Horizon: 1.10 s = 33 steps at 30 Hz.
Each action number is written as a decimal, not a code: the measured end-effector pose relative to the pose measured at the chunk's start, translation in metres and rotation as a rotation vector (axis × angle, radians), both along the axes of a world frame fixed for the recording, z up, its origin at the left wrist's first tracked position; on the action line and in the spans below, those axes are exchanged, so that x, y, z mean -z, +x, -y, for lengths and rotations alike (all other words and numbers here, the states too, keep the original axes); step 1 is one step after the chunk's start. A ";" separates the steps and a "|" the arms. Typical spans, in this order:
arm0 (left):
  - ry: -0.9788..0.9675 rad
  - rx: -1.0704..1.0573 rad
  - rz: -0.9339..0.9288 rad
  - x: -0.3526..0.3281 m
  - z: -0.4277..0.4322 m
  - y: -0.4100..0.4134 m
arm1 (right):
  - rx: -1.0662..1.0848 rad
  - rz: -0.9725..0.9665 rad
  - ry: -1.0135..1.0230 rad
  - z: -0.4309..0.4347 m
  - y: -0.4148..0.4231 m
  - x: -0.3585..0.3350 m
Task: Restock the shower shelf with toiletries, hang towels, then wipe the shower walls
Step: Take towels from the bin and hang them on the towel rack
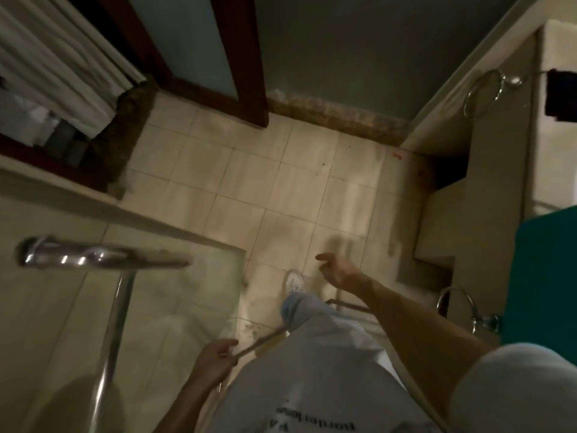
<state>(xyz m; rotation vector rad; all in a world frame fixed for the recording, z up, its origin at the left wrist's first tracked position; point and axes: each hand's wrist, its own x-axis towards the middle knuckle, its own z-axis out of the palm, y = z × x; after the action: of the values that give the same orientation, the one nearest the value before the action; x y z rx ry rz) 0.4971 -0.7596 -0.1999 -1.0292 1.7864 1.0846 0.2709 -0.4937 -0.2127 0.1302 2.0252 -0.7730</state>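
View from the head, looking down on a person standing on a tiled bathroom floor (249, 182); described near to far.

At 7 o'clock, closest to the camera, the left hand (217, 357) pinches the end of a thin pale strip (262, 340). The strip runs up and right towards the knee, and blur hides what it is. The grip is light, probably only enough to carry or steer it.

At 5 o'clock the right hand (338, 271) hangs out over the floor with its fingers loose and spread, holding nothing. It is probably free for balance or for the next reach. One white shoe (294, 281) is planted just left of it.

At 8 o'clock a glass panel (175, 307) of the shower stands beside the left arm. Its chrome bar (93, 257) is bare.

At 4 o'clock a lower towel ring (439, 303) hangs empty on the pale wall. Just beyond it, at 3 o'clock, a teal cloth (546, 276), likely a towel, is cut off by the frame edge.

At 2 o'clock an upper towel ring (467, 100) is also empty, with a dark object (562, 95) beside it that cannot be identified. Both rings sit on the right side, within reach of the free hand.

Farthest away are a dark-framed door (199, 42) at 12 o'clock and a pleated curtain (62, 51) at 10 o'clock.

No toiletries or shower shelf are in view. With both rings bare, the towel step appears not yet done.
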 end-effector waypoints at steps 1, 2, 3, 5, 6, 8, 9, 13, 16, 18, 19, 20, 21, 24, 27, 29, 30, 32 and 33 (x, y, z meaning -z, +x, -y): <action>-0.008 0.008 -0.020 -0.004 -0.007 -0.030 | 0.027 -0.003 -0.008 -0.012 -0.015 -0.002; -0.019 0.020 -0.046 -0.006 -0.013 -0.060 | 0.065 0.008 -0.007 -0.026 -0.028 -0.003; -0.022 0.031 -0.079 -0.008 -0.019 -0.089 | 0.114 0.022 -0.009 -0.040 -0.039 -0.003; -0.022 0.075 -0.150 -0.009 -0.030 -0.143 | 0.202 0.023 -0.004 -0.071 -0.052 -0.001; -0.015 0.110 -0.173 -0.011 -0.036 -0.169 | 0.247 0.016 0.001 -0.086 -0.055 0.001; -0.007 0.188 -0.204 -0.016 -0.047 -0.220 | 0.386 0.015 0.000 -0.112 -0.057 0.008; -0.016 0.228 -0.209 -0.019 -0.052 -0.244 | 0.458 0.022 -0.001 -0.123 -0.054 0.012; -0.042 0.367 -0.185 -0.015 -0.062 -0.320 | 0.718 0.087 0.030 -0.155 -0.027 0.023; -0.008 0.365 -0.147 -0.003 -0.075 -0.370 | 0.846 0.146 0.072 -0.165 -0.004 0.033; 0.039 0.319 -0.084 0.002 -0.087 -0.409 | 0.903 0.149 0.100 -0.169 0.011 0.045; 0.067 0.309 -0.067 0.006 -0.093 -0.430 | 0.913 0.147 0.110 -0.169 0.014 0.051; 0.083 0.319 -0.061 0.012 -0.098 -0.454 | 0.922 0.167 0.121 -0.169 0.013 0.053; 0.089 0.345 -0.068 0.017 -0.105 -0.478 | 0.937 0.182 0.128 -0.171 0.009 0.054; 0.091 0.519 -0.115 0.032 -0.133 -0.545 | 1.120 0.164 0.155 -0.174 -0.018 0.041; 0.081 0.766 -0.139 0.032 -0.161 -0.599 | 1.246 0.104 0.156 -0.175 -0.062 0.007; 0.055 0.932 -0.152 0.032 -0.176 -0.627 | 1.287 -0.007 0.147 -0.178 -0.095 -0.027; 0.047 1.011 -0.154 0.031 -0.183 -0.640 | 1.292 -0.070 0.157 -0.179 -0.112 -0.048; 0.052 1.153 -0.159 0.027 -0.198 -0.663 | 1.273 -0.183 0.177 -0.187 -0.139 -0.085; 0.051 1.216 -0.156 0.024 -0.208 -0.673 | 1.268 -0.235 0.194 -0.193 -0.150 -0.103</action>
<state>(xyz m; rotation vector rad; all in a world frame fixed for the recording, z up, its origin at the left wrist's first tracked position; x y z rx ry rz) -0.1762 -0.5520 -0.2241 0.2647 1.9766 0.4085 0.1208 -0.3008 -0.1101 1.5965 2.0931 -1.3580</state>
